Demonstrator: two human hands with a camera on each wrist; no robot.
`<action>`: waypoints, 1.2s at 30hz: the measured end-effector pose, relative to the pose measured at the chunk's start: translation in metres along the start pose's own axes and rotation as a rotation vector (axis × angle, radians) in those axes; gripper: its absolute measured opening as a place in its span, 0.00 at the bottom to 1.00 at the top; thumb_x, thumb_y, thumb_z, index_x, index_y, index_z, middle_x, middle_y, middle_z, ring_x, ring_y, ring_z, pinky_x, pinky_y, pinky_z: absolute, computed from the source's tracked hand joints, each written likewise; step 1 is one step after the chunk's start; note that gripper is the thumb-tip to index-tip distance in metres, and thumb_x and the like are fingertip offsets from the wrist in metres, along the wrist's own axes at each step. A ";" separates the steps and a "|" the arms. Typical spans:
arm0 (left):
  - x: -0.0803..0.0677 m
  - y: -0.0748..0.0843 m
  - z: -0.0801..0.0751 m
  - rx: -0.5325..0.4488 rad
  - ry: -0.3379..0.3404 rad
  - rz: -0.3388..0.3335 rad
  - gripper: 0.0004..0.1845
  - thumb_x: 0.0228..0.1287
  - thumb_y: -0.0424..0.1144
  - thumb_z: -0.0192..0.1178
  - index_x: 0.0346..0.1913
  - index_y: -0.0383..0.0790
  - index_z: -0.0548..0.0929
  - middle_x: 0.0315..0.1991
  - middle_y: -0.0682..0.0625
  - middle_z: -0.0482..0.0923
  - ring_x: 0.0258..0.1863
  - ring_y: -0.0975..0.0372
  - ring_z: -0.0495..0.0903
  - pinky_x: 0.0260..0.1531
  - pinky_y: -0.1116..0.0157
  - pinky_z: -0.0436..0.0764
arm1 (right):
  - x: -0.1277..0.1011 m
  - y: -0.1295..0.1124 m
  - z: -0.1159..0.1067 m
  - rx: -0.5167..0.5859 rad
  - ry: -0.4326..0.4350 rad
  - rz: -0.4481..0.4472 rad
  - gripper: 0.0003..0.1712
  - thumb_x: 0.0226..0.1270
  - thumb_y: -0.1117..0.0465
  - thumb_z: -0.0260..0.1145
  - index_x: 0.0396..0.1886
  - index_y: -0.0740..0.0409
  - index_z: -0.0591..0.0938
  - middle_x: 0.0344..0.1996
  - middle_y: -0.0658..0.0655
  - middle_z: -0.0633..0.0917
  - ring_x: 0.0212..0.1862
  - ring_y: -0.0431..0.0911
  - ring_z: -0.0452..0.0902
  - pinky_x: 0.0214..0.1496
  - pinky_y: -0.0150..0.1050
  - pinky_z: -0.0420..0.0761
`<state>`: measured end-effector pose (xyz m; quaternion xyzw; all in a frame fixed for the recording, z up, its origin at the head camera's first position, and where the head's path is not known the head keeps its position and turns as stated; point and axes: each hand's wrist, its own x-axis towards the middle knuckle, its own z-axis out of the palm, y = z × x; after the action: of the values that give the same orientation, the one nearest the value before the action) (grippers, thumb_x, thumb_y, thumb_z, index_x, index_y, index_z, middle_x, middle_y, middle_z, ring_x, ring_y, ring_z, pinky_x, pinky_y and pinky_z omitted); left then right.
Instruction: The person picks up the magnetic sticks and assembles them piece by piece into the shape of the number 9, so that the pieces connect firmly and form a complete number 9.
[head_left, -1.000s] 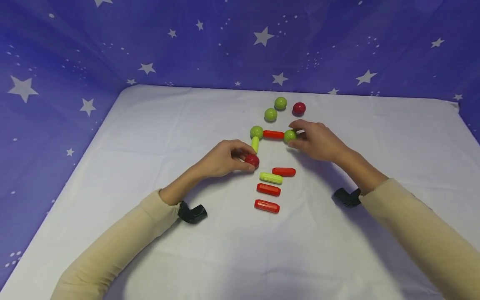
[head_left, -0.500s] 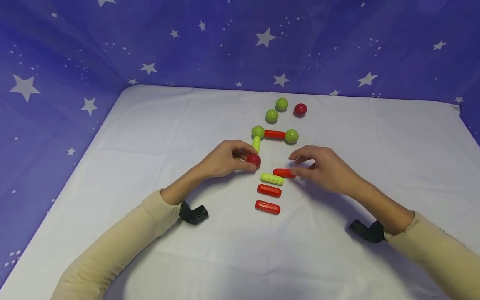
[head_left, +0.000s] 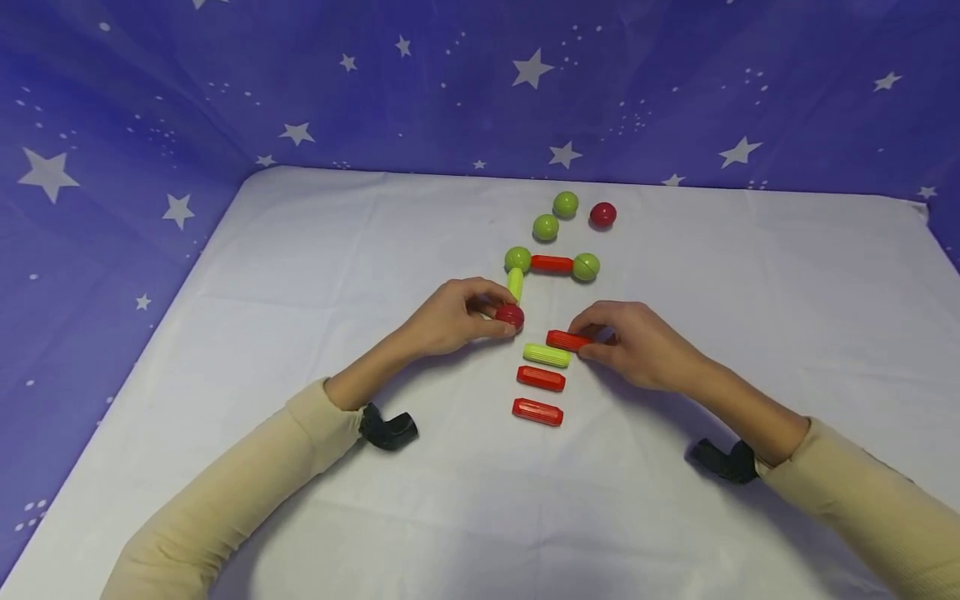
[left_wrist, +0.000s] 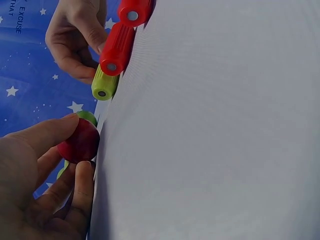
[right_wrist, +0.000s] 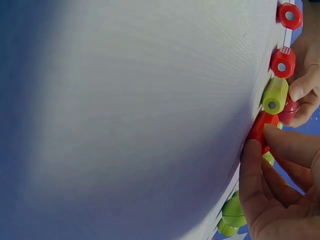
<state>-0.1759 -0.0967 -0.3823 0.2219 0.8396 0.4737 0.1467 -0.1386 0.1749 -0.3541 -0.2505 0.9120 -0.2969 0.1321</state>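
Observation:
My left hand grips a red ball between thumb and fingers. From that ball a yellow-green rod runs up to a green ball, and a red rod joins this to another green ball on the right. With thumb and fingers my right hand pinches the right end of a loose red rod; the right wrist view shows the same red rod between the fingertips. Just below it lies a ribbed yellow-green rod. Metal discs show on the rod ends in the left wrist view.
Two more red rods, an upper one and a lower one, lie nearer the front. Farther back sit two loose green balls and a red ball. A starry blue cloth rises behind the white-covered table.
My right hand has left the right-hand green ball, come down toward the front and taken hold of the nearest loose red rod. The left hand stays on its red ball.

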 end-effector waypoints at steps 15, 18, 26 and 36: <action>-0.001 0.001 -0.001 -0.008 -0.002 -0.016 0.19 0.57 0.39 0.73 0.51 0.41 0.84 0.44 0.51 0.81 0.42 0.58 0.78 0.44 0.62 0.77 | 0.000 -0.002 0.002 -0.032 0.002 0.027 0.16 0.60 0.72 0.70 0.50 0.62 0.85 0.42 0.55 0.86 0.42 0.49 0.79 0.48 0.48 0.81; -0.001 0.000 -0.002 -0.013 -0.002 -0.016 0.19 0.57 0.39 0.73 0.51 0.41 0.84 0.44 0.51 0.81 0.43 0.58 0.78 0.44 0.62 0.77 | 0.001 -0.004 0.002 -0.046 0.017 0.022 0.16 0.59 0.72 0.71 0.49 0.62 0.86 0.41 0.55 0.86 0.42 0.49 0.80 0.48 0.48 0.81; -0.001 0.000 -0.002 -0.037 0.001 -0.009 0.18 0.56 0.39 0.73 0.50 0.41 0.85 0.42 0.51 0.82 0.42 0.58 0.79 0.44 0.62 0.78 | 0.003 -0.004 -0.001 -0.035 0.065 0.004 0.17 0.59 0.73 0.72 0.49 0.62 0.87 0.41 0.56 0.87 0.41 0.49 0.80 0.47 0.48 0.82; -0.001 0.001 -0.001 -0.033 0.002 -0.021 0.18 0.56 0.39 0.73 0.50 0.41 0.85 0.40 0.51 0.82 0.41 0.59 0.80 0.43 0.62 0.77 | 0.014 -0.013 0.001 -0.033 0.068 -0.044 0.16 0.60 0.71 0.71 0.49 0.62 0.86 0.40 0.55 0.87 0.41 0.48 0.80 0.46 0.46 0.82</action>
<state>-0.1758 -0.0975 -0.3807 0.2100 0.8341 0.4861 0.1544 -0.1451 0.1570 -0.3484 -0.2623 0.9150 -0.2928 0.0904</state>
